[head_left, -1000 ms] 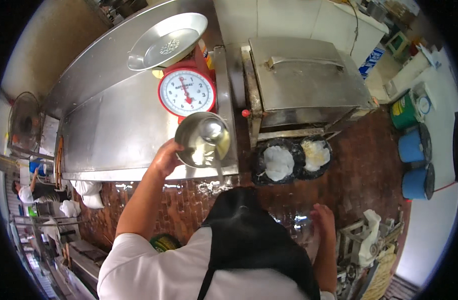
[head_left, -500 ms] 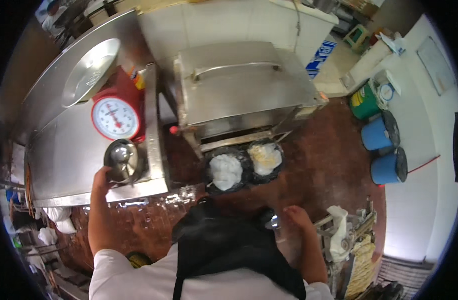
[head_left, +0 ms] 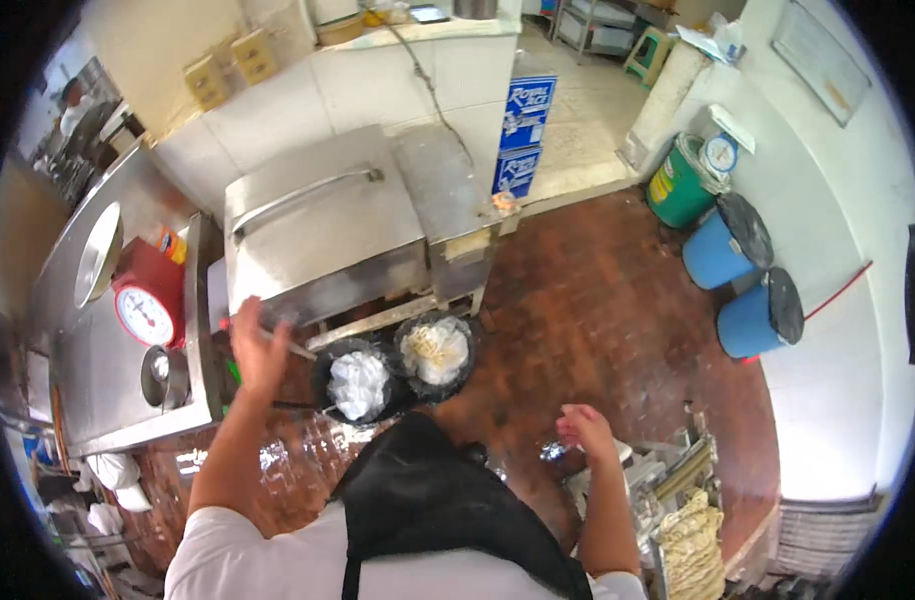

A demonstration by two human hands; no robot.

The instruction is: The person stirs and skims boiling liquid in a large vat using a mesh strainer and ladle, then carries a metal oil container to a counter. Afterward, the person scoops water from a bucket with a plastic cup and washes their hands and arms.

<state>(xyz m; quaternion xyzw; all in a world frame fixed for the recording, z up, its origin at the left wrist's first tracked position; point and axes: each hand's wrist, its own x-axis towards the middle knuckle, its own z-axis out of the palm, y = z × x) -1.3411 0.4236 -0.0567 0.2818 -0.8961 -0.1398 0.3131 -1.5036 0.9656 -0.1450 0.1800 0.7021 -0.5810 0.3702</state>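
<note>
My left hand [head_left: 259,345] is raised in front of the lower left corner of a steel cabinet [head_left: 327,215] with a long bar handle on its sloped lid. Its fingers look spread and slightly blurred, and I see nothing held. Whether they touch the cabinet's frame I cannot tell. Low at the right, my right hand [head_left: 585,428] hangs in the air with loosely bent fingers and no object in it. Two black-lined bins [head_left: 385,402] with whitish contents stand below the cabinet. A metal bowl [head_left: 163,380] sits on the steel table [head_left: 92,375] at the left.
A red dial scale [head_left: 152,290] with a steel pan stands on the table. Blue buckets [head_left: 722,258] and a green bucket [head_left: 677,190] line the right wall. Close by my right arm is a metal machine [head_left: 667,475] beside pale dough-like strips [head_left: 692,545]. Blue boxes [head_left: 525,125] stand behind.
My left hand has left the metal bowl and moved right, to the cabinet's corner. The view has turned right. My right hand remains low at my right side.
</note>
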